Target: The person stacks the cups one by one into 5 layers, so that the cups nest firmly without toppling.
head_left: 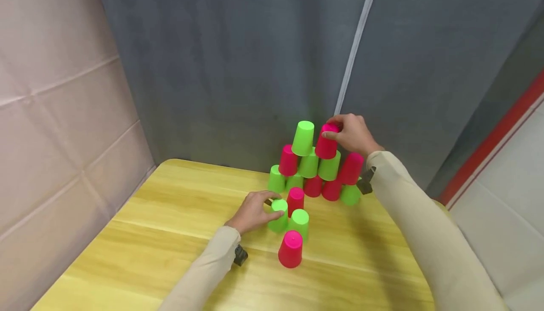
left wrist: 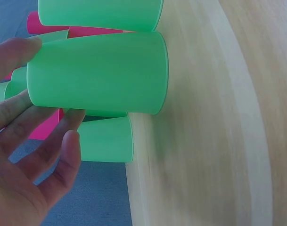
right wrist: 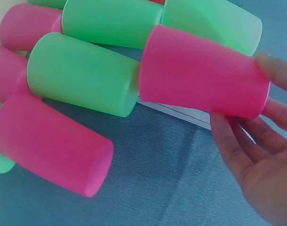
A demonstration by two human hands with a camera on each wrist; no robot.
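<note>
Cups, smooth plastic, tapered, all inverted with the closed base uppermost and the long axis upright; colours pink and green.

Pyramid [head_left: 316,169]: stacked at the far side of the table [head_left: 170,226], close to its far edge and the grey curtain [head_left: 233,65] behind. Bottom row mixes green and pink cups; rows above narrow toward the top. A green top cup [head_left: 303,138] stands on the upper left.

Pink top cup [head_left: 327,142]: upper right of the pyramid, just beside the green top cup, resting on the cups below. The right hand [head_left: 352,134] grasps it, thumb and fingers curled around its closed end; in the right wrist view it appears slightly tilted, though the angle makes this hard to judge.

Near group: four loose cups in front of the pyramid. Green near cup [head_left: 279,215] stands on the table, rim down; the left hand [head_left: 254,211] clasps it from the left, fingertips on its wall. A pink cup [head_left: 295,200] stands just behind it, a second green cup [head_left: 300,223] just to its right, and the nearest pink cup [head_left: 291,249] sits alone toward the near edge.

Table: pale yellow wood grain, rounded far-left corner. Open surface lies left of the cups and along the near side; a padded beige wall [head_left: 63,113] borders the left.
</note>
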